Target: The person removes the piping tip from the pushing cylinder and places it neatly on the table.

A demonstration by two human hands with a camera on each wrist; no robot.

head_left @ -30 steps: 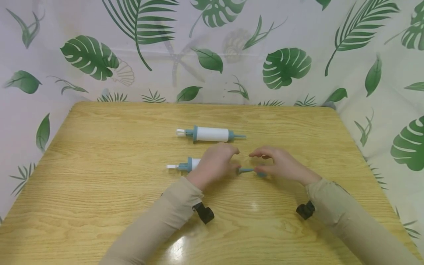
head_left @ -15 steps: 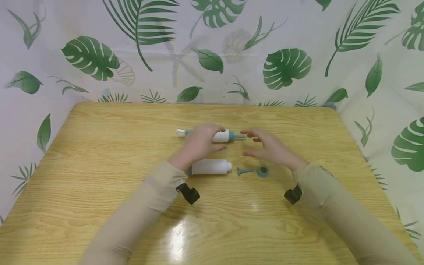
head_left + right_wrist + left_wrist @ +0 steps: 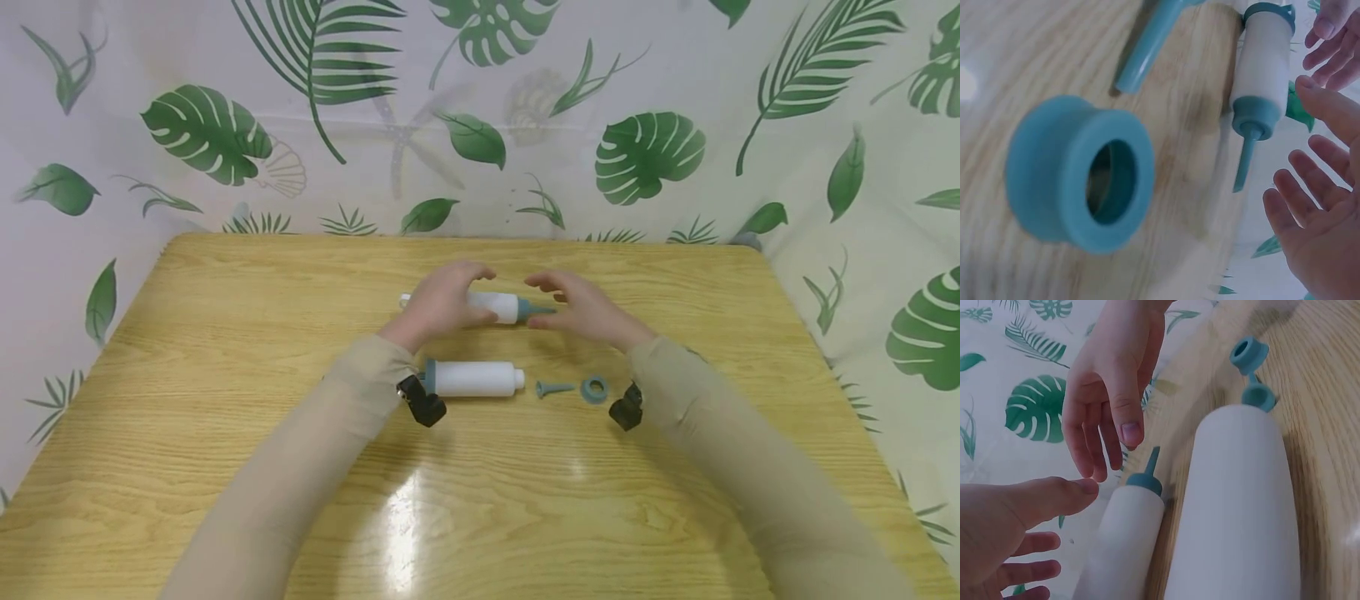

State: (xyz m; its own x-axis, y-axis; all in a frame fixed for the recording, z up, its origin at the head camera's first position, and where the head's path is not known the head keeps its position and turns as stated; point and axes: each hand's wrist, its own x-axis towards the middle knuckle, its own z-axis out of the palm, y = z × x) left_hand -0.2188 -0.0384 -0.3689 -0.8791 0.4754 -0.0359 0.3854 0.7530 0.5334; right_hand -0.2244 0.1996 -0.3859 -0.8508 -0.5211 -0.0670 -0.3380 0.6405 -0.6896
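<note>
The left hand (image 3: 444,304) is spread, its thumb parted from its fingers, and nothing is gripped; the right hand (image 3: 581,310) is likewise spread, its palm turned toward the left, with nothing pinched in it. Between and beneath them the far tube (image 3: 497,307) is laid on its side on the table (image 3: 525,508), its long axis run from left to right, roughly parallel to the table's far edge. Its barrel is overlapped by the left hand in the head view, while its slim nozzle (image 3: 536,309) is pointed to the right, toward the right hand's fingers. The barrel is thus best judged nearer to the left hand and the nozzle to the right; in the wrist views a gap is shown between the tube and each hand. Any reach along that axis would seem to be met from opposite ends. Nearer the body, the near tube (image 3: 475,379) is set almost parallel, its bare neck pointed right and its other end partly hidden by the left forearm (image 3: 300,467). Beyond that neck, in line with it, a loose nozzle (image 3: 555,388) is placed, its flared end turned to the tube, and farther right a ring cap (image 3: 584,390) is found.
</note>
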